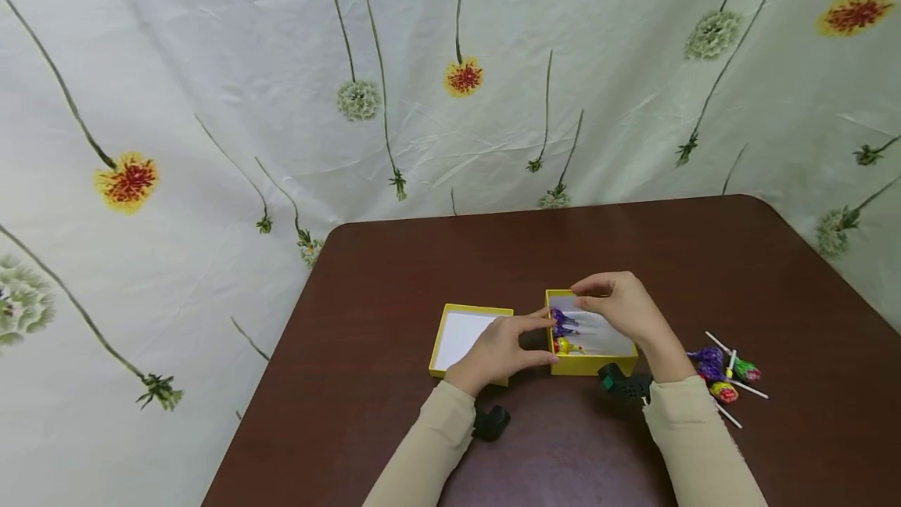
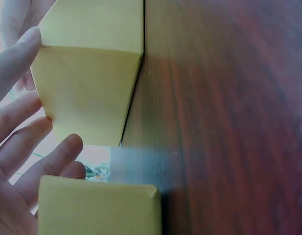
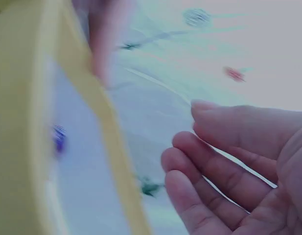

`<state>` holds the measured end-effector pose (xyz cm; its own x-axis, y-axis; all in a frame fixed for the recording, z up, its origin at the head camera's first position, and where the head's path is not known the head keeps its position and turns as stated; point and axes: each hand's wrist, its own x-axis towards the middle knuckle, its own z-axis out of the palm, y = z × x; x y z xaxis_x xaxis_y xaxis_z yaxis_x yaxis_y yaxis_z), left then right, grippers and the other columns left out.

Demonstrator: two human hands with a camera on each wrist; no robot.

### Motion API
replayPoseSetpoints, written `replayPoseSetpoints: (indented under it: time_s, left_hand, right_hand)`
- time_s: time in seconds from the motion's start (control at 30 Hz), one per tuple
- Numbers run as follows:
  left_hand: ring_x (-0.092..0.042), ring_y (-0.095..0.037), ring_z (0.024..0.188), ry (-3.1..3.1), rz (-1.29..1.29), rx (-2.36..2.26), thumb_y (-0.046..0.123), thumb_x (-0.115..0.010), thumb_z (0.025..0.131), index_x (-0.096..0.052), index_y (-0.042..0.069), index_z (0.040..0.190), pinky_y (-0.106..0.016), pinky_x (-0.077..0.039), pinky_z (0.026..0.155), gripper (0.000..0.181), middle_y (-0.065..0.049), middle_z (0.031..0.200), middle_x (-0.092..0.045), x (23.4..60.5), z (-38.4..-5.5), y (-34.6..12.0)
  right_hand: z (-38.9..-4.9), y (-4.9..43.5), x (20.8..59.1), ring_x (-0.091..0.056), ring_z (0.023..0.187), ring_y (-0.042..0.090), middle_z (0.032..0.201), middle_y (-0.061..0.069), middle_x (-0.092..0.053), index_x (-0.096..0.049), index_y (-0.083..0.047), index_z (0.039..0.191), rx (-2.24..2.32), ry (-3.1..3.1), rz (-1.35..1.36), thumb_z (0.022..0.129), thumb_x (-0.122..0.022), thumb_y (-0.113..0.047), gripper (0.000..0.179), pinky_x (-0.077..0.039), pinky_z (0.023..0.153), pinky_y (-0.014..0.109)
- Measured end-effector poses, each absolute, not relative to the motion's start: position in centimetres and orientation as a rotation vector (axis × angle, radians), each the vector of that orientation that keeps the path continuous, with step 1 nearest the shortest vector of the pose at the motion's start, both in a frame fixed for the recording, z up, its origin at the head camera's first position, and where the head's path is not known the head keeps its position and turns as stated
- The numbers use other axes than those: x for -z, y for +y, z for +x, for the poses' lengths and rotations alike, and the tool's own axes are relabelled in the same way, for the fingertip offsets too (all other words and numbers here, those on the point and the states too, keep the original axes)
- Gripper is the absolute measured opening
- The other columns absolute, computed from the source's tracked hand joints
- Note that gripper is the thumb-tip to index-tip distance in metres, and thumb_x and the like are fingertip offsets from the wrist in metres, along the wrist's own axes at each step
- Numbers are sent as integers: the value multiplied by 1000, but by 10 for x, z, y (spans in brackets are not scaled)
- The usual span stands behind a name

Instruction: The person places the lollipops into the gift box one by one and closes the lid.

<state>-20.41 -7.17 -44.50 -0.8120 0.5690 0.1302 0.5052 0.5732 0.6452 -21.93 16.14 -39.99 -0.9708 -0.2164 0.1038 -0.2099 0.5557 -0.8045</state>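
A yellow box (image 1: 591, 367) with a white inside stands uncovered on the table. Purple-wrapped lollipops (image 1: 563, 324) and a yellow-wrapped lollipop (image 1: 563, 346) lie along its left side. My left hand (image 1: 496, 350) touches the box's left end, thumb at the front corner and fingers spread along the rim. The left wrist view shows those fingertips against the box wall (image 2: 87, 93). Over the box's right back part hovers my right hand (image 1: 626, 310). Its fingers are loosely bent with nothing between them, as the right wrist view of the hand (image 3: 234, 176) shows.
Left of the box lies its yellow lid (image 1: 436, 344), white inside up, partly behind my left hand. A loose pile of lollipops (image 1: 711, 364) with white sticks is on the brown table (image 1: 380, 280) beyond my right wrist. A flowered cloth (image 1: 436, 147) hangs behind the table.
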Motion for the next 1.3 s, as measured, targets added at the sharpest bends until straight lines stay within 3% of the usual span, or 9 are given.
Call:
replayPoseSetpoints:
  time_s: [0.47,0.57,0.77,1.0,1.3]
  left_hand:
    - [-52,-16,136,2697,930,-1094,39,-79,85,-63,17,138,-32,-46,110,59,3,150,-52,447,-205,-69]
    - [-52,-16,137,2683,931,-1117,37,-79,85,-63,15,138,-32,-46,110,59,2,150,-52,447,-205,-69]
    - [-51,-16,138,2676,938,-1131,37,-79,86,-63,14,138,-34,-46,111,59,0,151,-51,448,-206,-69]
    - [-51,-16,138,2678,921,-1135,37,-79,85,-63,15,138,-35,-44,112,59,3,152,-50,448,-208,-72]
    - [-51,-17,138,2655,913,-1144,38,-79,85,-63,15,138,-37,-44,113,60,2,151,-51,449,-208,-70]
  right_hand:
    - [-198,266,395,-62,106,29,124,24,-67,-68,1,124,1280,2814,-184,96,-69,-28,41,-55,81,32]
    - [-196,287,404,-63,101,19,126,25,-65,-66,2,126,1237,2790,-166,97,-68,-31,44,-55,78,31]
    - [-189,316,426,-61,87,-2,124,25,-68,-62,8,128,1326,2641,-111,98,-67,-26,45,-55,72,26]
    - [-187,330,440,-65,88,-2,120,17,-71,-58,12,129,1392,2511,-142,97,-66,-18,45,-53,70,26]
    - [-184,336,448,-63,90,-3,125,33,-63,-58,16,126,1318,2509,-196,93,-67,-6,41,-57,76,23]
